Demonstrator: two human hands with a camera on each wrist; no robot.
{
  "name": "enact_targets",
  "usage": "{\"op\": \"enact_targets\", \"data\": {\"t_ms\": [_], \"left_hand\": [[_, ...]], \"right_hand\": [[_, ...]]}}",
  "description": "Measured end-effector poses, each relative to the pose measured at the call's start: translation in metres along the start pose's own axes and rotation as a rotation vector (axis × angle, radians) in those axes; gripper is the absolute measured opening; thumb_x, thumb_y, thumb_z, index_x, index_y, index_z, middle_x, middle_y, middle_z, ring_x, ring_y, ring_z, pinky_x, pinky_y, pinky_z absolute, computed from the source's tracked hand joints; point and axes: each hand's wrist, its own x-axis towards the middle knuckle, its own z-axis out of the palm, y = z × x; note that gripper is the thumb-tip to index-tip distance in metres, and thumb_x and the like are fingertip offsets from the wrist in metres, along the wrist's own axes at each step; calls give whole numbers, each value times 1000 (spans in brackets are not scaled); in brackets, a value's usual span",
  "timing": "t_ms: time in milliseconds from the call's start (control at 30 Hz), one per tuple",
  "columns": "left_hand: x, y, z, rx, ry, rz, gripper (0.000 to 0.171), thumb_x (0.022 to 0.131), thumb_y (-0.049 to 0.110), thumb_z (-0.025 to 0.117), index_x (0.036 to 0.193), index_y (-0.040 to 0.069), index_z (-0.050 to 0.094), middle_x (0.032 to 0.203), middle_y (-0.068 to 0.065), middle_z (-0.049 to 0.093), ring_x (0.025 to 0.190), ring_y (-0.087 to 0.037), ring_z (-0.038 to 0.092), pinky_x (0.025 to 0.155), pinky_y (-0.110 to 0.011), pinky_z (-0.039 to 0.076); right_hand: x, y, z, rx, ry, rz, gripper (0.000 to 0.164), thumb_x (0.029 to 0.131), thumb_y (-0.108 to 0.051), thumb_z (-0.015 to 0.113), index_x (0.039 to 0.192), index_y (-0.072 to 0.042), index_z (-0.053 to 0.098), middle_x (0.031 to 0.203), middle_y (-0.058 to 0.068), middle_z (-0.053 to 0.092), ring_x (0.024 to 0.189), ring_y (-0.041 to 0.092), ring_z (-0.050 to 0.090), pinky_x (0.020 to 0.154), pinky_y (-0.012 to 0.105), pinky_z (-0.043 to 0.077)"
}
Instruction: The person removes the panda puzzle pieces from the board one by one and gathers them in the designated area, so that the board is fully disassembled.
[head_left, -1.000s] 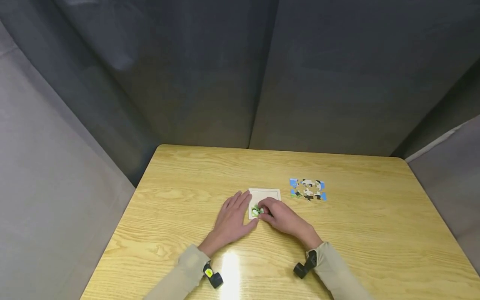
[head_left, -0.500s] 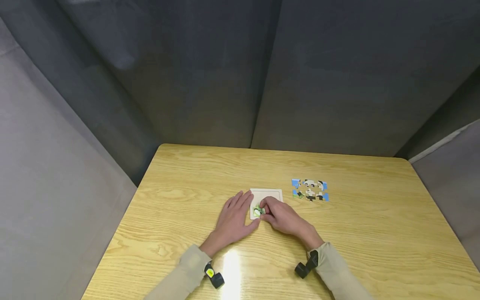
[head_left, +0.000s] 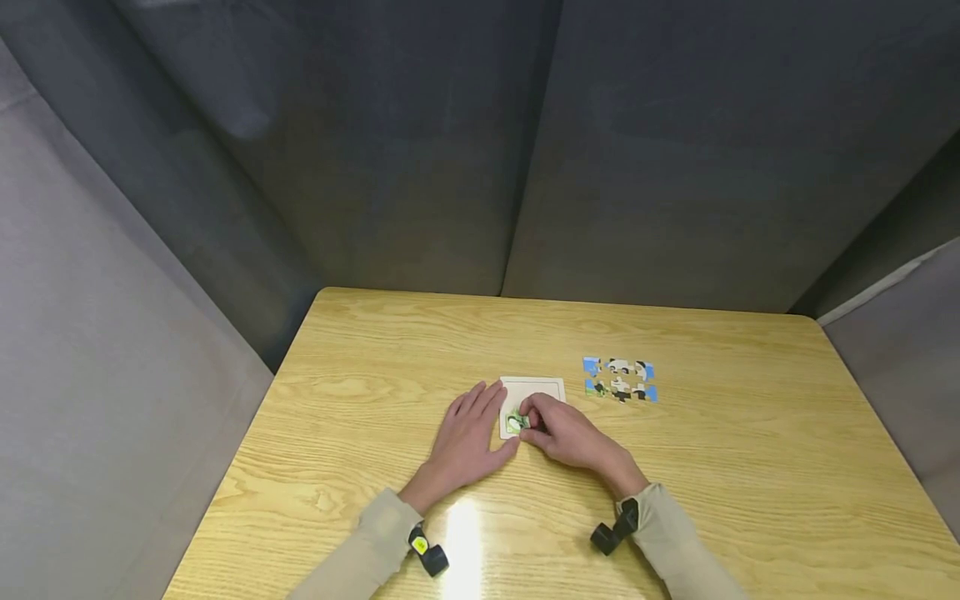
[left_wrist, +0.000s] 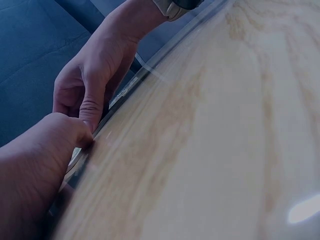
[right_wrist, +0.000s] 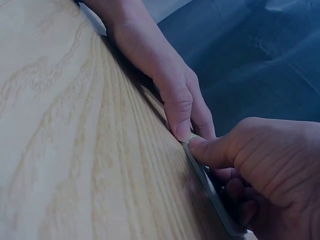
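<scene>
A white puzzle tray [head_left: 532, 385] lies flat on the table, with green-and-white puzzle pieces [head_left: 513, 423] in its lower left corner. My left hand [head_left: 467, 442] rests along the tray's left side, fingers extended and thumb at its front edge. Over the tray, my right hand [head_left: 562, 430] has thumb and fingers curled together and pinches a green puzzle piece at that corner; the fingers hide most of it. In the right wrist view, the right thumb [right_wrist: 212, 150] meets the left thumb [right_wrist: 180, 112] at the tray's edge [right_wrist: 210, 192].
Several loose puzzle pieces [head_left: 620, 388] with blue, black and white print lie in two rows right of the tray. The wooden table [head_left: 750, 433] ends at dark curtains [head_left: 645, 167] behind. A bright reflection lies on its surface near the front.
Both hands keep nearly the same place at the tray. The right fingers shift only slightly over the green pieces. The whole view moves slightly between the first two frames.
</scene>
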Motion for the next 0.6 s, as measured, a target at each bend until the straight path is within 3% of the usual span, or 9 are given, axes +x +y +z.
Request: {"op": "enact_targets", "data": {"t_ms": [600], "left_hand": [[-1, 2, -3, -8, 17, 10, 83, 98, 62, 47, 164, 12, 34, 170, -3, 32, 157, -29, 25, 125, -51, 24]], "right_hand": [[-2, -4, 0, 2, 25, -16, 27, 94, -20, 80, 114, -7, 67, 90, -1, 58, 78, 13, 53, 71, 27, 45]]}}
